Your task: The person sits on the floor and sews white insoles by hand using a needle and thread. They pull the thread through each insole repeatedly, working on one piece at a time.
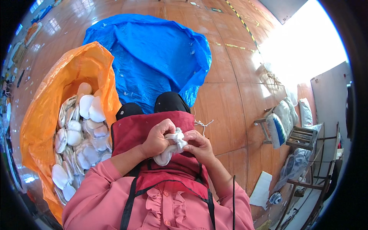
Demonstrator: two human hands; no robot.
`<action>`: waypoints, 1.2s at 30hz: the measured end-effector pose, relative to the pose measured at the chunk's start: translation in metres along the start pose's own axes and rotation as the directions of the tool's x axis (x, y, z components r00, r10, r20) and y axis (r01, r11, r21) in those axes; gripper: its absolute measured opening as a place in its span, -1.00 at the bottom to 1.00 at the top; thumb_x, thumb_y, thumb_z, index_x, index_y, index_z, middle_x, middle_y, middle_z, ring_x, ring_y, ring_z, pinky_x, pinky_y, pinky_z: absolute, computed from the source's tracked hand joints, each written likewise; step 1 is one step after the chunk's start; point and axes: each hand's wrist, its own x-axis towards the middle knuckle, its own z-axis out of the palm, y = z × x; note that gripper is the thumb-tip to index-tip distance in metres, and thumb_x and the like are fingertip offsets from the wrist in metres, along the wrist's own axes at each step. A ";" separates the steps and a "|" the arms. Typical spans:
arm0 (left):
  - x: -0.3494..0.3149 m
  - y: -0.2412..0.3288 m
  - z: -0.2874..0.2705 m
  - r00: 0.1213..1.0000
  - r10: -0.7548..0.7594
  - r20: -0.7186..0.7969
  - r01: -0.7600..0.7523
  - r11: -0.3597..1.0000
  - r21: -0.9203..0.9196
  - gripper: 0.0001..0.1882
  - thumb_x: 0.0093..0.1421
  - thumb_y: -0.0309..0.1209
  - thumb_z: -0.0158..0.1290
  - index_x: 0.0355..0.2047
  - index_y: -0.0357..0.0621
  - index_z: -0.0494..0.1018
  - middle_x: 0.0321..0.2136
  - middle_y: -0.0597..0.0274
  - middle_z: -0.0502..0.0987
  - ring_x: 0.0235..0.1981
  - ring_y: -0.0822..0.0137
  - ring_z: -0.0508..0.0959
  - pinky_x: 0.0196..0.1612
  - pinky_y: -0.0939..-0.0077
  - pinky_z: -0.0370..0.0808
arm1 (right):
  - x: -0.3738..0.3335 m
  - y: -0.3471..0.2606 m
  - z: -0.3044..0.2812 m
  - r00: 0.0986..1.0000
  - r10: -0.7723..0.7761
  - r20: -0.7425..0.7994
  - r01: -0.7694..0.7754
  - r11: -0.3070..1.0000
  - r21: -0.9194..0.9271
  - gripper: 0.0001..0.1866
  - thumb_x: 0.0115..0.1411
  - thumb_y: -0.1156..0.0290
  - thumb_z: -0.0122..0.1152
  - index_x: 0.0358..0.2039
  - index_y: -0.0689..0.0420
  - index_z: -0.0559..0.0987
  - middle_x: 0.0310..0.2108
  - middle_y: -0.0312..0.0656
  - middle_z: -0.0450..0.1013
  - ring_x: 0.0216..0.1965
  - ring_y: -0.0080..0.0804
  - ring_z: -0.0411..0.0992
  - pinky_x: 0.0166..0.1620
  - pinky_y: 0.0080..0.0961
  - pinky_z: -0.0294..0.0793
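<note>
Just over the red apron (130,134), the left hand (156,138) and right hand (200,145) bend in close, both pinching a white cloth (175,144). They hide part of it, so its shape is unclear.

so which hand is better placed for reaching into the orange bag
Probably the left hand: it is nearer the orange bag, open on the person's left, and the white pads inside. The right hand would likely reach across. Both hold a white fabric piece, so the left must likely let go.
</note>
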 end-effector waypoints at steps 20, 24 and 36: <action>0.009 -0.054 0.002 0.974 -0.105 0.200 0.160 0.946 -0.281 -0.67 0.00 -0.71 0.17 -0.29 -0.08 0.36 -0.27 0.38 0.34 -0.19 0.51 0.38 -0.10 0.62 0.35 | 0.007 0.022 -0.017 0.956 0.290 0.045 -0.286 0.955 -0.084 -0.31 -0.02 0.46 0.49 0.12 0.18 0.37 0.04 -0.14 0.41 0.10 -0.32 0.38 0.18 -0.38 0.36; 0.003 -0.038 -0.005 0.943 -0.129 0.307 0.221 0.932 -0.287 -0.70 0.06 -0.61 0.20 -0.24 -0.11 0.37 -0.25 0.38 0.35 -0.18 0.53 0.38 -0.09 0.64 0.35 | -0.001 0.019 -0.011 0.978 0.208 0.017 -0.190 0.922 -0.336 -0.39 -0.11 0.52 0.46 0.02 0.19 0.48 -0.08 -0.13 0.45 -0.02 -0.27 0.44 0.07 -0.40 0.41; 0.022 0.005 -0.002 0.844 -0.294 0.448 0.184 0.944 0.274 -0.60 -0.07 -0.31 0.39 -0.38 -0.17 0.40 -0.42 0.21 0.44 -0.33 0.41 0.45 -0.26 0.47 0.41 | -0.021 0.051 0.003 0.981 0.167 -0.095 -0.189 0.931 -0.313 -0.55 -0.09 0.59 0.37 -0.11 0.20 0.52 -0.20 -0.12 0.48 -0.13 -0.27 0.48 -0.06 -0.44 0.46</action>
